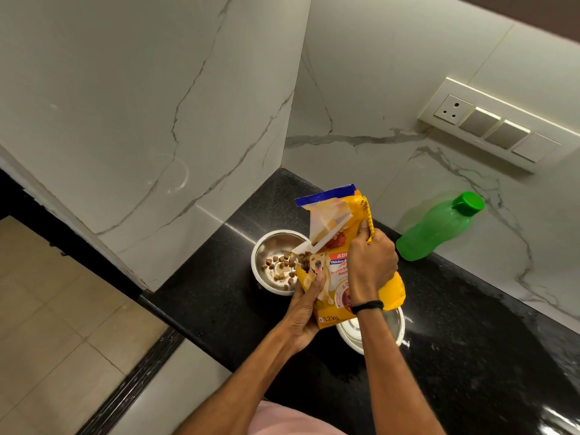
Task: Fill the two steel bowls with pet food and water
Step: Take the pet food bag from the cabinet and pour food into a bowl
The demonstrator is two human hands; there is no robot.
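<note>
You hold the yellow pet food bag (340, 243) in both hands above the black table (470, 324). The bag is tipped to your left, so its torn mouth hangs over the farther steel bowl (260, 246).

Your right hand (372, 265) grips the bag's side, with the fingers curled round the yellow edge and the thumb up along the seam. A black band (367, 306) sits on that wrist. Your left hand (306, 315) holds the bag from below, close to the mouth, with its thumb pressed on the printed front beside the dog picture.

Brown kibble (281, 262) lies scattered on the bottom of the farther bowl, and more pieces show at the bag's mouth. This bowl stands on the table near its left edge, close to the marble wall (157, 105).

The nearer steel bowl (392, 328) stands on the table directly under the bag and your right forearm. Only its right rim and part of its inside show, and you cannot tell what it holds.

A green bottle (436, 230) with its green cap on stands on the table by the back wall, to the right and well apart from both bowls. Above it, a switch panel (492, 127) is set in the wall. A tiled floor (47, 309) shows to the left.
</note>
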